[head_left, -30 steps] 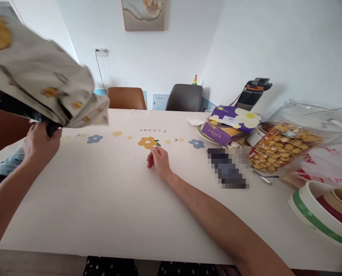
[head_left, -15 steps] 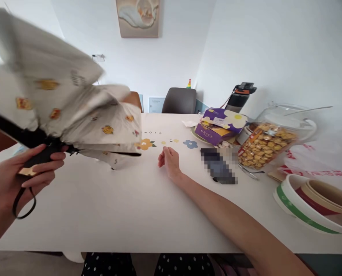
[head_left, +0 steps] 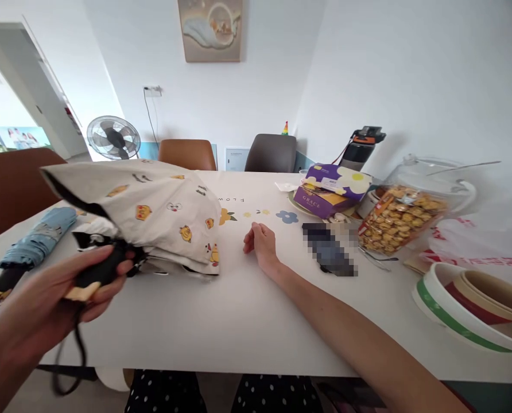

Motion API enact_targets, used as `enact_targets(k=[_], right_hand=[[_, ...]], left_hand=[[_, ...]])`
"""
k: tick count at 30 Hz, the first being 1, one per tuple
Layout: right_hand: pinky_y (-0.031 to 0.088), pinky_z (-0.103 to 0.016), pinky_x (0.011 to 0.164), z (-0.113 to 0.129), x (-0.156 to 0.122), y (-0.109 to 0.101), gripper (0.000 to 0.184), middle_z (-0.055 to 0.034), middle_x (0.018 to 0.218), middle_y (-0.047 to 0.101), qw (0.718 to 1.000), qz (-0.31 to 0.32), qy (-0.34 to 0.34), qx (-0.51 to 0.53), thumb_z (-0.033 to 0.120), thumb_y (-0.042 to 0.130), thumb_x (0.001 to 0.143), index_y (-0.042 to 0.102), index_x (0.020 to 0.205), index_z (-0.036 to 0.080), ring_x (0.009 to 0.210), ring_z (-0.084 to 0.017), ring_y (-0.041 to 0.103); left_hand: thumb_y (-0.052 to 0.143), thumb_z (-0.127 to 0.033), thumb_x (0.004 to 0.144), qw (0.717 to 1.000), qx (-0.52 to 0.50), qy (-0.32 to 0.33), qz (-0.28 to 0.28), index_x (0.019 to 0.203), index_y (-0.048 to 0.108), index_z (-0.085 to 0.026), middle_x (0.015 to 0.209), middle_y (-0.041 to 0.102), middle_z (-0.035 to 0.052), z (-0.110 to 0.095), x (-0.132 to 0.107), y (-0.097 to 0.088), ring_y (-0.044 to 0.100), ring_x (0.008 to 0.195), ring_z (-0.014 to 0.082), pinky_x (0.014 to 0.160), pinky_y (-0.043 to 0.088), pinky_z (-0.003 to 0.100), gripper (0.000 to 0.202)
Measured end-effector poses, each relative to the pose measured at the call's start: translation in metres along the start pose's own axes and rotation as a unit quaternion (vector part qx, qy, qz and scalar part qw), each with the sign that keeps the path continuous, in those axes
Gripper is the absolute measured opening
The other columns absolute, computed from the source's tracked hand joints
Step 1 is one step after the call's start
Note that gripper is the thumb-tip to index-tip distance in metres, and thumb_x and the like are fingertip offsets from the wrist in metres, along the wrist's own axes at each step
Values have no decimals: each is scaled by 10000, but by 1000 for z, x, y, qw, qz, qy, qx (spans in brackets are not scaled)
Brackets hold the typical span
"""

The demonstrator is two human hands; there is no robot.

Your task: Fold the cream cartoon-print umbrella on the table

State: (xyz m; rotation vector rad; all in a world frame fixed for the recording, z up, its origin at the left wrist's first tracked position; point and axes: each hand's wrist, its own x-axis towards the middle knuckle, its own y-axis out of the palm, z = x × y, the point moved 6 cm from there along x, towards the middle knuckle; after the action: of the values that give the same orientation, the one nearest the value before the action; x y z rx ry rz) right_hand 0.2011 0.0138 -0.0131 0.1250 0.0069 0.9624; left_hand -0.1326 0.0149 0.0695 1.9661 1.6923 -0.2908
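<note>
My left hand (head_left: 88,278) is wrapped round the black handle of a cream umbrella (head_left: 161,209) printed with small yellow cartoon figures. The umbrella's canopy is loosely folded, its loose cloth fanned out over the table, and a black wrist loop dangles below the handle. Beside it on the left lies a second umbrella (head_left: 41,238), light blue, furled, with a black and gold handle. My right hand (head_left: 262,245) rests on the white table (head_left: 221,332) with its fingers curled in; nothing shows in them.
On the right stand a clear jar of wrapped snacks (head_left: 404,218), a purple box (head_left: 325,201), a black bottle (head_left: 359,149), a blurred-out dark object (head_left: 329,249), paper bowls (head_left: 462,310) and a plastic bag (head_left: 484,241). Chairs (head_left: 187,155) and a fan (head_left: 113,137) stand beyond the table.
The cream umbrella has come down and right toward the table in my left hand, and its canopy has collapsed inward. The blue umbrella now shows. My right hand stays put.
</note>
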Motion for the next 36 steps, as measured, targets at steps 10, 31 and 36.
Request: enact_targets(k=[10,31,36], right_hand=[[399,-228,337,6,-6,-2,333,22,492,532,999,-4,-33,0,417,416,821,438,576,193,331,-103,484],[417,-224,399,6,-6,4,293,-2,620,580,996,11,-47,-77,455,452,816,459,689,192,421,-105,518],[361,-235,466,18,-13,24,212,30,612,561,967,49,-92,-231,416,527,775,473,736,215,467,-106,458]], left_hand=[[569,-211,750,991,95,-22,90,773,564,-103,825,664,142,66,90,71,670,732,244,606,555,332,111],[526,-517,754,966,176,99,159,659,510,-174,399,512,15,75,114,106,438,313,111,338,360,223,357],[518,-443,768,970,185,69,142,645,509,-167,417,520,21,72,115,105,466,338,123,352,385,237,302]])
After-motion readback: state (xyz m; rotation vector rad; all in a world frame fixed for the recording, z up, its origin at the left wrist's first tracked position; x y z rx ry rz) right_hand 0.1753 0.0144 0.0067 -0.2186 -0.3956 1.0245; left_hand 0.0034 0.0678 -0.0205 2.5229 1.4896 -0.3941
